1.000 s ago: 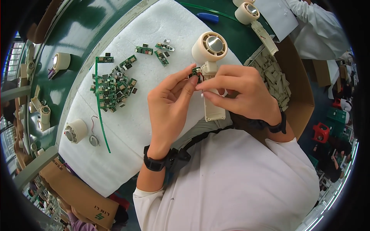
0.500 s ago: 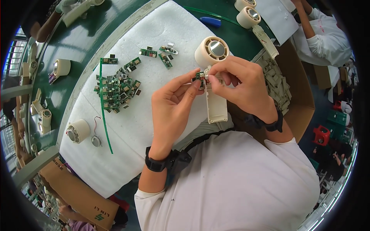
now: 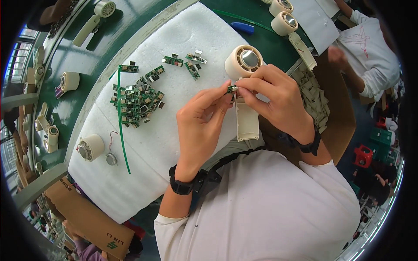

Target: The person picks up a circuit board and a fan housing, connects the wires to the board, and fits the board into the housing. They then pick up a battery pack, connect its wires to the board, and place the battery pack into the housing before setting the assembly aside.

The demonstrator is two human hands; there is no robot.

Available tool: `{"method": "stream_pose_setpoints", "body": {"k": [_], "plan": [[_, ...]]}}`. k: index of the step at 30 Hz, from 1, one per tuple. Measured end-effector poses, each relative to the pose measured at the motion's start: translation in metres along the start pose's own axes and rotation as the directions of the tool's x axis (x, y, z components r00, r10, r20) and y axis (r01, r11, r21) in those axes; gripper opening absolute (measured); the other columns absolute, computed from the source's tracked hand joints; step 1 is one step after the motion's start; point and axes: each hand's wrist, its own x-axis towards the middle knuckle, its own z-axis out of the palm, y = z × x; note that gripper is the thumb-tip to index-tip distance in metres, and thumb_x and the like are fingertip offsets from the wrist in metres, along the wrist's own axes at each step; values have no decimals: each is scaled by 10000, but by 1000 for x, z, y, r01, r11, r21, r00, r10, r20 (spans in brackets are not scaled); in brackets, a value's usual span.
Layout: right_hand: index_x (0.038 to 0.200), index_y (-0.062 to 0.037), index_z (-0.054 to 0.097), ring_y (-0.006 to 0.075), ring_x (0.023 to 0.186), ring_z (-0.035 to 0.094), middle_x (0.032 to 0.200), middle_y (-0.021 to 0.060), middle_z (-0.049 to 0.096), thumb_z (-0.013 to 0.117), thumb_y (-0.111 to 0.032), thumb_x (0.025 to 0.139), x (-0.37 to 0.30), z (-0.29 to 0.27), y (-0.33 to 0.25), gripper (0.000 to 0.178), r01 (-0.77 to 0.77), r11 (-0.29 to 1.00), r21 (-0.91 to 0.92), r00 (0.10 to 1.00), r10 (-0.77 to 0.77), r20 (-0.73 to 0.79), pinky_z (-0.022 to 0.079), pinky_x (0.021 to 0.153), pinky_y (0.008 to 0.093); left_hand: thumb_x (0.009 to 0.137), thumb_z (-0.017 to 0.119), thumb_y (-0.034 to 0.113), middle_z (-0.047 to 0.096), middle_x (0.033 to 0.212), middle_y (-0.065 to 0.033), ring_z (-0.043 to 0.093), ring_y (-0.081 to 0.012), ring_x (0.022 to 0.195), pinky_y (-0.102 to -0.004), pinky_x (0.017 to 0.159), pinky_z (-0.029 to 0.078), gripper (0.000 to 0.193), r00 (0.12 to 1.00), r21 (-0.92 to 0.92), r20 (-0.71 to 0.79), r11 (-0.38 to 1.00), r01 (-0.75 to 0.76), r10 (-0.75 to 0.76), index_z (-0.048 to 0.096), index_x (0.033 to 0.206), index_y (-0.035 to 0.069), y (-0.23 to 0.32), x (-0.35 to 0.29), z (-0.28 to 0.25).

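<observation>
A small green circuit board (image 3: 232,88) is pinched between the thumb and fingers of my left hand (image 3: 198,126). Against the board's right end, the fingertips of my right hand (image 3: 278,98) are pressed together; whatever they grip is hidden. Just beyond my fingers lies a cream round fan head (image 3: 244,63) with a silver disc in its middle. Its open cream handle shell (image 3: 247,124) extends toward me beneath my hands. Left of my left hand, several loose circuit boards (image 3: 137,102) are heaped on a white foam sheet (image 3: 152,150).
A green strip (image 3: 123,148) crosses the foam by the boards. Nearby are a cream motor housing (image 3: 91,148) and a small disc with wires (image 3: 111,159). A carton of cream shells (image 3: 313,98) stands right; a blue tool (image 3: 242,28) lies beyond. Another person (image 3: 365,56) works at right.
The circuit board has turned in my left fingers and shows less of its face. My right fingertips stay close against it. The person at right has lowered an arm.
</observation>
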Motion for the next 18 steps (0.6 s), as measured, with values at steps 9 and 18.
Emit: {"method": "stream_pose_setpoints", "body": {"k": [9, 18], "plan": [[958, -39, 754, 192, 726, 609, 832, 45, 636, 803, -4, 799, 5, -5, 7, 170, 49, 998, 37, 998, -50, 48, 507, 620, 316, 920, 682, -110, 745, 1055, -98, 732, -167, 910, -293, 803, 602, 406, 978, 272, 3, 941, -200, 207, 735, 1280, 70, -4, 4, 1], [936, -9, 754, 64, 604, 502, 772, 19, 597, 762, 11, 860, -4, 2, -19, 79, -385, 844, 373, 918, 391, 63, 384, 520, 245, 879, 723, -126, 717, 1022, -135, 722, -192, 840, -300, 755, 597, 396, 864, 655, -22, 660, -367, 502, 743, 1247, 19, 0, -4, 26]]}}
